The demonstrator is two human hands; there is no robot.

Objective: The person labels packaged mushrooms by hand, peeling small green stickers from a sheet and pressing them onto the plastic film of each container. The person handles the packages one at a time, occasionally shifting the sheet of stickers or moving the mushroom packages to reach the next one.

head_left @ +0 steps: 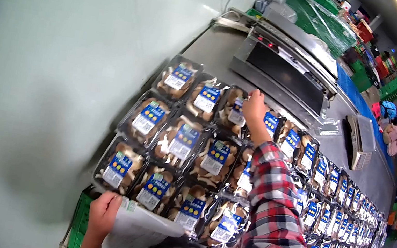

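Nearest the camera, the left hand (103,213) is closed on the edge of a white sheet (142,227), thumb on top. It holds the sheet flat over the near edge of the table (221,49), a position judged to keep it within reach of the other arm. The right hand (254,110) is stretched out on a plaid sleeve (272,215) to the far row. Its fingers are bunched and turned down onto the film of one pack (268,122), beside that pack's blue label; whether they pinch anything cannot be told. That pack sits in a block of film-wrapped mushroom packs (179,142) set edge to edge in three rows, labels up and all turned alike. The rows run off to the right along the table, an order judged to leave every top open to a hand. A steel wrapping machine (286,73) stands just beyond the far row, with a scale (360,143) to its right. A green crate (80,220) shows under the near left edge.
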